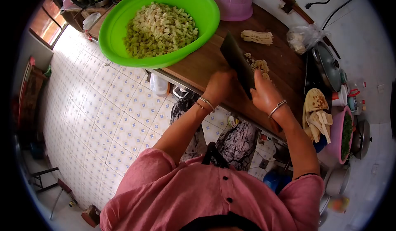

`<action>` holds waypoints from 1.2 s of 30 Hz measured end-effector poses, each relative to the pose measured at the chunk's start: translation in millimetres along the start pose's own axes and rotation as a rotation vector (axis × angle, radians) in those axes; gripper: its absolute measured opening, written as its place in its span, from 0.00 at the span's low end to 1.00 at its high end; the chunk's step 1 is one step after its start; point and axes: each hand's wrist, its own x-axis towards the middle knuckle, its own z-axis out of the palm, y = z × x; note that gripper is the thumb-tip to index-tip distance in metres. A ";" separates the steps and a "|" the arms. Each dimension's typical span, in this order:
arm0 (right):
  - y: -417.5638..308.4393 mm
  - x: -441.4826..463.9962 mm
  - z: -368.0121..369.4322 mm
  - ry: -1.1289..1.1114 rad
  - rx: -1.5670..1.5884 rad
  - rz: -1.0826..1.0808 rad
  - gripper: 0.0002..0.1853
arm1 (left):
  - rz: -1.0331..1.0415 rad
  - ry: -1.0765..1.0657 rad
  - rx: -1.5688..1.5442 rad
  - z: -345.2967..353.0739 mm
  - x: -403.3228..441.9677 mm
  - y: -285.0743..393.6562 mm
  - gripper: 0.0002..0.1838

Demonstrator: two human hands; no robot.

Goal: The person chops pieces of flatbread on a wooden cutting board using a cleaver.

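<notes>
My right hand (266,93) grips a dark-bladed cleaver (236,58), its fingers close against the near end of the blade. The blade slants across the brown wooden tabletop (194,68). To the left of the blade, my left hand (222,84) is curled down at the tabletop; its fingertips and anything under them are hidden. Right of the blade, just beyond my right hand, lies a small heap of pale chopped bits (260,66). Farther back rests a bundle of pale uncut strips (256,37).
A large green basin (109,33) of diced pale-green and cream pieces overhangs the table's left edge. Behind it sits a pink basket (233,2). At the right are a plastic bag (303,37), a lidded pan (328,66), flatbread (317,101) and a pink bowl of greens (342,148).
</notes>
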 end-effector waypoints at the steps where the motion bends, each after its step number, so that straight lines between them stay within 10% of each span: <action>1: -0.7 1.3 -0.1 -0.018 0.003 0.014 0.17 | 0.001 -0.001 0.014 0.8 0.9 -0.3 0.05; 11: 2.5 66.7 17.7 0.124 0.011 -0.163 0.16 | 0.078 0.005 0.039 -2.7 4.0 -0.1 0.05; 13: -1.3 60.6 -9.2 -0.108 0.411 0.193 0.15 | 0.013 0.024 -0.069 -8.7 4.2 2.6 0.05; 20: 53.4 -23.9 -15.0 0.218 1.195 0.276 0.15 | -0.011 0.151 -0.129 -7.1 2.1 5.2 0.10; 36: 87.7 -133.0 67.6 0.344 1.567 0.543 0.12 | 0.102 0.090 0.274 27.7 35.0 12.8 0.31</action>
